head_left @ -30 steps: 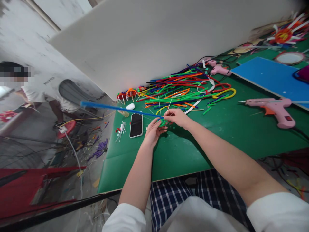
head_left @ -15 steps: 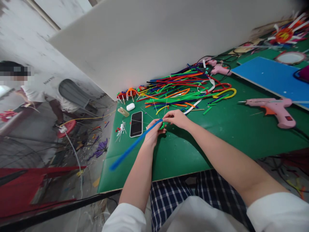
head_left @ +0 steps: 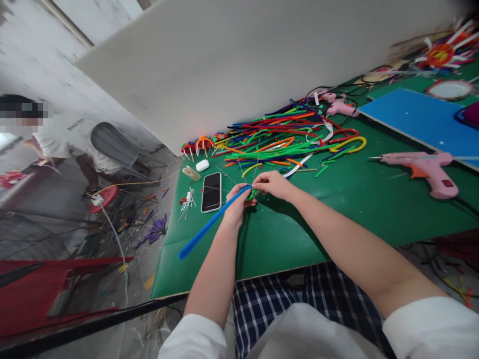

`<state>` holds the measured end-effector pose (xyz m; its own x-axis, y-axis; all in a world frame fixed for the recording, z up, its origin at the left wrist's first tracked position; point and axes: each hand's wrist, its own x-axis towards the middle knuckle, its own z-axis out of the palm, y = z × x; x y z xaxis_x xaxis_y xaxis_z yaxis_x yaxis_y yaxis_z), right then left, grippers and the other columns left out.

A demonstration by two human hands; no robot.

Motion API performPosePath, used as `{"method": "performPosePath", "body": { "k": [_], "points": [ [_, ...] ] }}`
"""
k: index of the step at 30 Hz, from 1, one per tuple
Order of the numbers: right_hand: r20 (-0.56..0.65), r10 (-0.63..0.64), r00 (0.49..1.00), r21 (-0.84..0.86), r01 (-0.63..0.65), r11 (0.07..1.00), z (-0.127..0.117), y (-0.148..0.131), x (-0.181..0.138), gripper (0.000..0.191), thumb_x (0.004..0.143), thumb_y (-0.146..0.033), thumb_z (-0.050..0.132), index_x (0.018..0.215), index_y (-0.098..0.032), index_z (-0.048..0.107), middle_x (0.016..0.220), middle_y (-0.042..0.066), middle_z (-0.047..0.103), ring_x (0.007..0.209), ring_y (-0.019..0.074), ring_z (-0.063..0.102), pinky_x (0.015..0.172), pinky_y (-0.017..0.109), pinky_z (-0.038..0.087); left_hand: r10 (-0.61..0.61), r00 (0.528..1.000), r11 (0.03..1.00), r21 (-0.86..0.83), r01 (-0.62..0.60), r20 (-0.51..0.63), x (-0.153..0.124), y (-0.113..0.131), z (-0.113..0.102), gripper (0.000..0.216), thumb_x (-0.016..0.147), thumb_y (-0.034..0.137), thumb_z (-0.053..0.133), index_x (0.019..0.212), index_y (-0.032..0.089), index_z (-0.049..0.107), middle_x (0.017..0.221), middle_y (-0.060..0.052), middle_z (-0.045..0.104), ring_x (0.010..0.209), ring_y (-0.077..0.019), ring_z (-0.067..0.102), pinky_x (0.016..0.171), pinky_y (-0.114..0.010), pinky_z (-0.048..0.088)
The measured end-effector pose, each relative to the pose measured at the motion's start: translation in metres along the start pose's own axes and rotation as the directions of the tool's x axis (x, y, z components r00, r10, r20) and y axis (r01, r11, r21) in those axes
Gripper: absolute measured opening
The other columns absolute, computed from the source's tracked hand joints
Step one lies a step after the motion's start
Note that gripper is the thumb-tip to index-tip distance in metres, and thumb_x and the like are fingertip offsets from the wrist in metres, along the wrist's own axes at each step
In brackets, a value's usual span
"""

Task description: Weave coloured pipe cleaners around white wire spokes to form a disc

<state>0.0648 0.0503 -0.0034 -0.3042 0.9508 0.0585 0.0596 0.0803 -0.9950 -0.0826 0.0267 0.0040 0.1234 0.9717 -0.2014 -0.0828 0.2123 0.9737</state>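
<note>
My left hand [head_left: 236, 200] is closed around a small green pipe-cleaner piece [head_left: 251, 195] with thin wires spreading out from it. A long blue pipe cleaner [head_left: 209, 224] runs from this piece across the back of my left hand, its free end pointing down and left. The fingertips of my right hand [head_left: 276, 184] pinch close by, at the blue pipe cleaner's inner end; the exact grip is partly hidden. Both hands meet above the green table [head_left: 299, 239].
Colourful pipe cleaners [head_left: 277, 134] lie heaped behind my hands. A phone [head_left: 211, 192], a white case [head_left: 202, 165] and white sticks [head_left: 188, 202] are on the left. To the right rests a pink glue gun [head_left: 422, 167], near a blue board [head_left: 422, 119]. Another person [head_left: 56, 142] sits far left.
The blue pipe cleaner's free end has swung slightly right and up. Both hands stay nearly in the same place, still holding on.
</note>
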Motion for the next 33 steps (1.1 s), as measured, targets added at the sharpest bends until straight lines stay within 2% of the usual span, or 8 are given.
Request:
{"method": "performPosePath", "body": {
  "k": [9,16,25,30,33],
  "points": [
    [0.011,-0.022,1.000,-0.050,0.022,0.999,0.0020,0.0009,-0.0014,0.019,0.067,-0.033,0.058,0.071,-0.014,0.056,0.061,0.000,0.056,0.055,0.0093,0.052,0.045,0.019,0.041,0.054,0.998,0.997,0.048,-0.055,0.008,0.0011,-0.0044,-0.0013,0.026,0.066,0.029,0.061,0.087,0.017,0.051,0.066,0.002,0.055,0.045,-0.0072,0.054,0.045,-0.020,0.045],
    [-0.032,-0.153,0.988,-0.267,0.139,0.954,0.0022,0.0060,-0.0002,0.020,0.069,-0.034,0.055,0.069,-0.014,0.057,0.061,-0.001,0.056,0.055,0.0078,0.047,0.053,0.021,0.036,0.080,0.996,0.986,0.149,-0.075,-0.028,0.0016,-0.0061,0.0025,0.024,0.067,0.026,0.058,0.087,0.017,0.050,0.064,0.002,0.056,0.043,-0.0070,0.053,0.044,-0.021,0.046],
    [-0.021,-0.139,0.990,-0.414,0.118,0.902,0.0008,0.0062,0.0001,0.024,0.071,-0.038,0.052,0.067,-0.015,0.058,0.061,-0.001,0.056,0.055,0.0087,0.045,0.052,0.021,0.030,0.070,0.997,0.983,0.171,-0.065,-0.024,0.0031,-0.0059,0.0026,0.025,0.067,0.026,0.057,0.087,0.016,0.047,0.061,0.002,0.056,0.040,-0.0064,0.052,0.034,-0.015,0.037],
    [-0.014,-0.230,0.973,-0.494,0.193,0.848,0.0009,0.0043,-0.0018,0.023,0.074,-0.036,0.050,0.067,-0.016,0.058,0.063,0.000,0.057,0.059,0.0098,0.046,0.055,0.022,0.030,0.072,0.997,0.984,0.166,-0.069,-0.013,0.0035,-0.0062,0.0021,0.028,0.067,0.029,0.058,0.089,0.016,0.047,0.061,0.003,0.054,0.040,-0.0070,0.052,0.034,-0.016,0.038],
    [-0.017,-0.245,0.969,-0.493,0.205,0.846,0.0008,0.0031,-0.0029,0.022,0.074,-0.036,0.050,0.067,-0.016,0.059,0.065,0.000,0.058,0.061,0.0101,0.048,0.056,0.021,0.031,0.070,0.997,0.988,0.134,-0.071,0.011,0.0033,-0.0058,0.0007,0.028,0.067,0.028,0.058,0.090,0.016,0.048,0.063,0.002,0.055,0.043,-0.0079,0.054,0.036,-0.017,0.040]
  ]
}}
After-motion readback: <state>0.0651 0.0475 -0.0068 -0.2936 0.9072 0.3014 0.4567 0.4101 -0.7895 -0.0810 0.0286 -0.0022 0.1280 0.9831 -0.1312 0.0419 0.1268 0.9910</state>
